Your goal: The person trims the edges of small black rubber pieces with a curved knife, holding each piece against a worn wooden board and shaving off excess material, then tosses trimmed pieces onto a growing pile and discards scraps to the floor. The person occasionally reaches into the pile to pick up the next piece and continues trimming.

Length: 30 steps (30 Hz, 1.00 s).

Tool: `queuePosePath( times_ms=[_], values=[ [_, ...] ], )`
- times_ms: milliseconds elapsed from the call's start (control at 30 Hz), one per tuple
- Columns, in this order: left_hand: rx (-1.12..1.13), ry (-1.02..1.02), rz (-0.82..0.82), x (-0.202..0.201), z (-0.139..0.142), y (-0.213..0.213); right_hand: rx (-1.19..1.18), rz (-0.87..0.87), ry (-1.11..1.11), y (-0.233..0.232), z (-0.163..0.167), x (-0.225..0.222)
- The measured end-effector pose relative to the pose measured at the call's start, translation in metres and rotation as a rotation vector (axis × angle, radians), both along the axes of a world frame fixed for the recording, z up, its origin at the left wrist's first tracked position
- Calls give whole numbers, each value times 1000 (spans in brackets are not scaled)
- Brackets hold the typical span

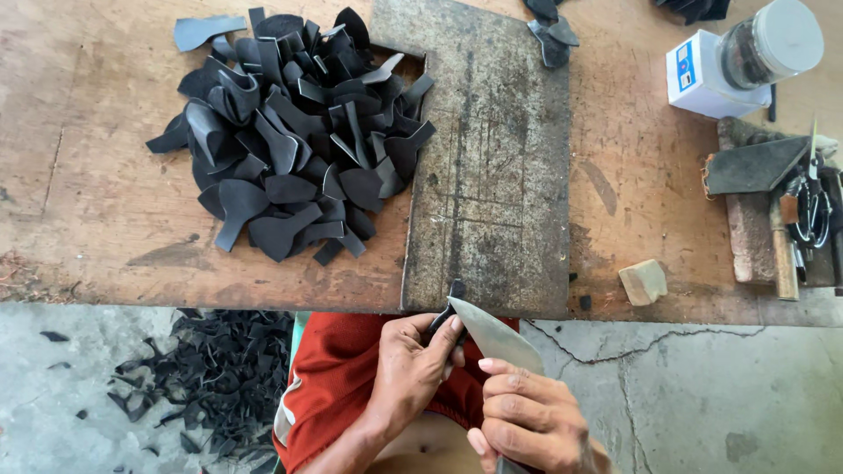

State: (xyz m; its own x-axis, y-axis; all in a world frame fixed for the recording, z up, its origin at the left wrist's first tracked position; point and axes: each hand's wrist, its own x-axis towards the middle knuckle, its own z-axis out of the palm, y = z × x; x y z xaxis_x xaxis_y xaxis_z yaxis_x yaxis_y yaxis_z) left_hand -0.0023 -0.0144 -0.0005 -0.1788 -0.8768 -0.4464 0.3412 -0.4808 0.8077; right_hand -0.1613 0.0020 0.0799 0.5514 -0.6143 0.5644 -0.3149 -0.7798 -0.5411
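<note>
Worn brown wooden tabletop [97,202], scarred and stained, fills the upper view, with a grey, scored cutting slab [492,175] set into its middle and reaching the near edge. Left of the slab lies a heap of black cut leather or rubber pieces [294,132]; at the right stand a white box [694,75] with a clear lidded jar [768,44] on it, a block holding scissors and hand tools [790,211], and a small pale block, possibly a sharpening stone or wax [644,281]. Below the edge, the cracked grey concrete floor [702,386] carries a scatter of black offcuts [211,377] at left. The left hand [408,369] is closed in a pinch on a small black strip [446,312], held just at the slab's near edge above the red shorts [338,377]. The right hand [531,421] is fisted round the handle of a broad grey-bladed knife [496,338], whose blade lies against the strip and touches the left fingertips. Risk, as judged: the blade works directly beside unprotected fingers and over the lap; a slip on the small, thin strip could cut the left fingers or thigh. Offcuts underfoot add a minor slipping hazard.
</note>
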Motion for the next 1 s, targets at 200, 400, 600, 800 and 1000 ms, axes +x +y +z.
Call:
queuePosePath(
  times_ms=[200, 400, 600, 800, 1000],
  values=[
    [-28, 18, -18, 0, -9, 1, 36, 39, 9, -6, -2, 3],
    [-63, 15, -10, 1, -15, 2, -14, 114, 44, -14, -9, 10],
    [-101, 26, -1, 3, -19, 7, -11, 146, 39, -23, -17, 13],
    [-117, 127, 6, 6, -27, 11, -31, 239, -44, -39, -26, 22],
    [-29, 156, 115, -2, -20, 15, -23, 264, -4, -37, -22, 13]
  ],
)
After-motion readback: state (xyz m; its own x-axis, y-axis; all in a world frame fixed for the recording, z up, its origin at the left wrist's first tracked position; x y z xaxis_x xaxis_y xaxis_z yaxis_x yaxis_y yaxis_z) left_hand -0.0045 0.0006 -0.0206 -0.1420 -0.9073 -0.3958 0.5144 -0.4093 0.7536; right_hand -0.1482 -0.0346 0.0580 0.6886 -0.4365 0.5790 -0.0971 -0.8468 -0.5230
